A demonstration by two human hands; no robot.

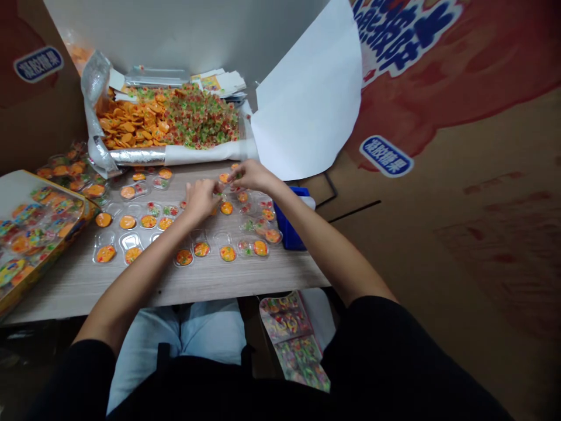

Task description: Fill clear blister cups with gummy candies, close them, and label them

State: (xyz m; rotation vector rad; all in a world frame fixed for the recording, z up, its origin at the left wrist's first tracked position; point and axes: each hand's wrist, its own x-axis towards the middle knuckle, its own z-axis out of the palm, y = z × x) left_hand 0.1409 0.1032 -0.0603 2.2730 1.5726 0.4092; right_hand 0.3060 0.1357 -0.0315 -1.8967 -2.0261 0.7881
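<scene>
Left hand [200, 200] and right hand [254, 176] close together, fingertips nearly meeting above a spread of clear plastic blister cups [101, 240] (whether anything small sits pinched between those fingers, impossible to tell from this view). Round orange gummy candies [128, 222] with colored toppings in most of the cups, all laid out on a wood-grain table [175, 286], directly under both hands and out toward 9 and 3 o'clock. At 12 o'clock from the hands, a foil-edged bulk tray [135, 156] heaped with orange gummy discs [131, 120] on one side and red-and-green gummy bits [201, 117] on the other. At 4 o'clock, a blue plastic tub [287, 225] just beside the right forearm. At 9 o'clock, a printed candy carton [35, 234] over the table's edge; at 10 o'clock, more filled cups [65, 169]. At 2 o'clock, a curled white paper sheet [307, 88]. Below the table at 5 o'clock, printed packaging sheets [291, 339] beside light-blue trousers [210, 330].
</scene>
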